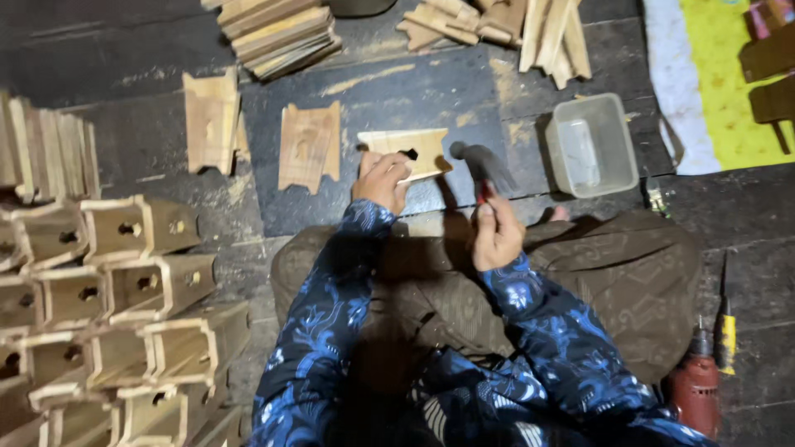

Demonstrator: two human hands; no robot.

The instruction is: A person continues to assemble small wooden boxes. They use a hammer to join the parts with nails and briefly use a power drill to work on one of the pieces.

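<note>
A notched wooden panel [406, 153] with a small dark hole is pinned flat against the dark plank floor [166, 157] by the left hand [381, 180], whose grip is pressed onto the panel's near edge. A hammer [480, 170] is clenched by its red handle in the right hand [495, 236], the blurred head raised just right of the panel. A nailing step is judged to be in hand; a square blow beside the holding fingers is called for. Two similar panels [308, 147] lie to the left, a clear plastic tub [590, 145] to the right, finished wooden boxes [141, 290] stacked nearby.
</note>
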